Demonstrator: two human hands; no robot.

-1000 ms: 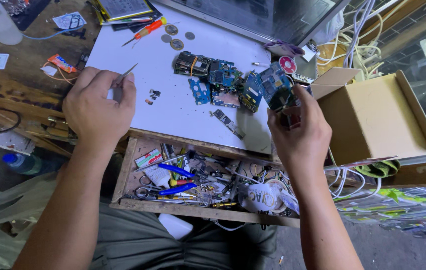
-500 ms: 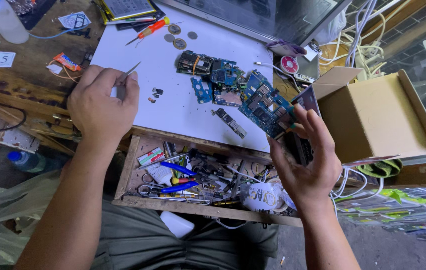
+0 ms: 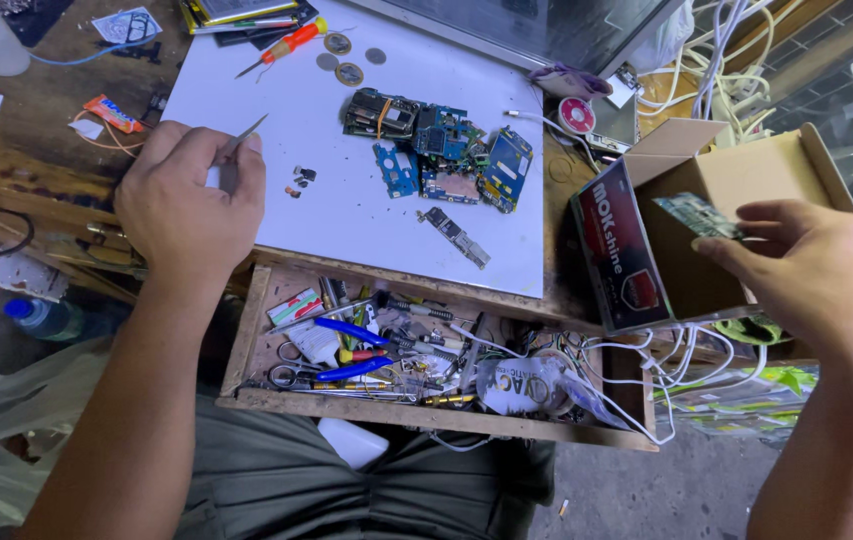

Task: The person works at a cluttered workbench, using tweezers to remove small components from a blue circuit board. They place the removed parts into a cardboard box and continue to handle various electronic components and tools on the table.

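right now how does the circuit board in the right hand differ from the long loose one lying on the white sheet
The held circuit board is pinched in the right hand above the open cardboard box; the long circuit board lies flat on the white sheet, untouched. The held circuit board looks broader and teal-green, the long circuit board narrow, strip-like and greyer. Both are bare boards without casings.

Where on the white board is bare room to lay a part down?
Bare: the white board between the tiny dark bits and the loose strip, down to its near edge. Crowded: the circuit board pile, the coins, and the open drawer.
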